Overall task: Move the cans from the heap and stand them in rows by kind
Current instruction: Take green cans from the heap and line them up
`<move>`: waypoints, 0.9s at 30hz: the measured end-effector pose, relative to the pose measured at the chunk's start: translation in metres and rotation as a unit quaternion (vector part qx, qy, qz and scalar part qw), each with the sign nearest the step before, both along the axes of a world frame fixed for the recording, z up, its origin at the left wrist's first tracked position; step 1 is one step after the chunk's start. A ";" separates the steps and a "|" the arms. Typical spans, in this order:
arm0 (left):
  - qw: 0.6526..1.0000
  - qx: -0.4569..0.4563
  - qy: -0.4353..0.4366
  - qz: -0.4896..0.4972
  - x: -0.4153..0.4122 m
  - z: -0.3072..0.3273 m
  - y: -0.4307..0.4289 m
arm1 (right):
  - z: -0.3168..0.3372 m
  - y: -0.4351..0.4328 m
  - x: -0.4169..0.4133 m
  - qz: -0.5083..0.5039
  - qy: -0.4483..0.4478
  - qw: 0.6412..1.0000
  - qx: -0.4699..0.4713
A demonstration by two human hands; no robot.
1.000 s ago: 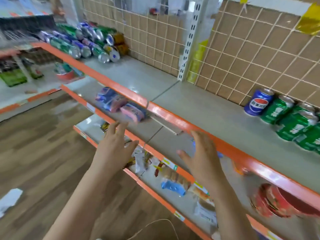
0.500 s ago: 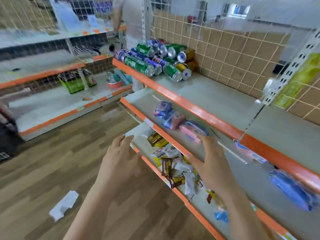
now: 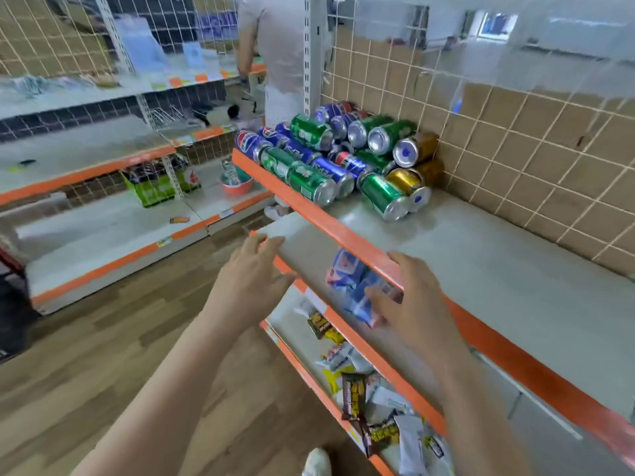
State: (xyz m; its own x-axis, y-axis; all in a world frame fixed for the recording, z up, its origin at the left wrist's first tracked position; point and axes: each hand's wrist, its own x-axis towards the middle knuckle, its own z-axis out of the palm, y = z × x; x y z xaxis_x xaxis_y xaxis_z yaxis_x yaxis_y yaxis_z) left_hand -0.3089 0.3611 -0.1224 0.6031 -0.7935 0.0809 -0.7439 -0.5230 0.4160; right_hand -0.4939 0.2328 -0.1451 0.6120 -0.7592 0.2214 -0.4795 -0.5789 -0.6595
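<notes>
Two bare hands hang open on my feed, fingers spread, neither holding anything. My left hand (image 3: 252, 269) reaches over the left-end corner of the middle shelf (image 3: 302, 245), fingertips at its orange edge; I cannot tell whether they touch it. My right hand (image 3: 412, 304) is raised in front of the orange front edge of the top shelf (image 3: 515, 286), palm turned inward, thumb low.

Well beyond both hands, the heap of cans (image 3: 343, 159) fills the far left end of the top shelf, from the front edge back to the wire-gridded back panel (image 3: 532, 149). Every can lies on its side. Green cans (image 3: 311, 183) and blue cans (image 3: 251, 144) run along the front edge, more are stacked on top of them, and gold cans (image 3: 409, 185) sit at the heap's right side, toward the back panel.

On the middle shelf, blue packets (image 3: 354, 286) lie just behind my right hand. Snack wrappers (image 3: 371, 407) are scattered across the bottom shelf near its front edge. Past the shelf's left end stands another person (image 3: 275, 46) in pale clothing. Across the wooden floor (image 3: 86, 355), a second shelving unit carries a green box (image 3: 154, 190) and a pink bowl (image 3: 237, 183).
</notes>
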 end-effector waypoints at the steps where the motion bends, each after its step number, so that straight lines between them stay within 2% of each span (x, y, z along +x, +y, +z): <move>1: 1.000 0.000 -0.007 -0.006 0.013 0.004 -0.013 | 0.001 -0.014 0.013 -0.002 0.002 1.000 0.005; 9: 0.999 -0.014 -0.031 -0.038 0.092 0.022 -0.113 | 0.011 -0.099 0.075 -0.021 0.052 0.998 -0.007; 21: 0.977 -0.063 -0.054 -0.195 0.189 0.056 -0.288 | 0.044 -0.215 0.164 -0.134 0.055 0.989 -0.031; 24: 0.968 -0.054 -0.054 -0.238 0.212 0.066 -0.335 | 0.061 -0.242 0.191 -0.175 0.054 0.983 -0.022; 27: 0.959 -0.027 -0.059 -0.277 0.227 0.069 -0.380 | 0.070 -0.273 0.217 -0.206 0.090 0.974 -0.013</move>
State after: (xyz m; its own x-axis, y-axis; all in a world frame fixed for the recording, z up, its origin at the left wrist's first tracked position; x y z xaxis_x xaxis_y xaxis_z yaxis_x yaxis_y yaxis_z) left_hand -0.0815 -0.0194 -0.0536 0.0748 -0.9820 0.1734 -0.9449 -0.0142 0.3270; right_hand -0.2773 -0.0404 -0.0749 0.2878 -0.9439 0.1617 -0.7808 -0.3291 -0.5311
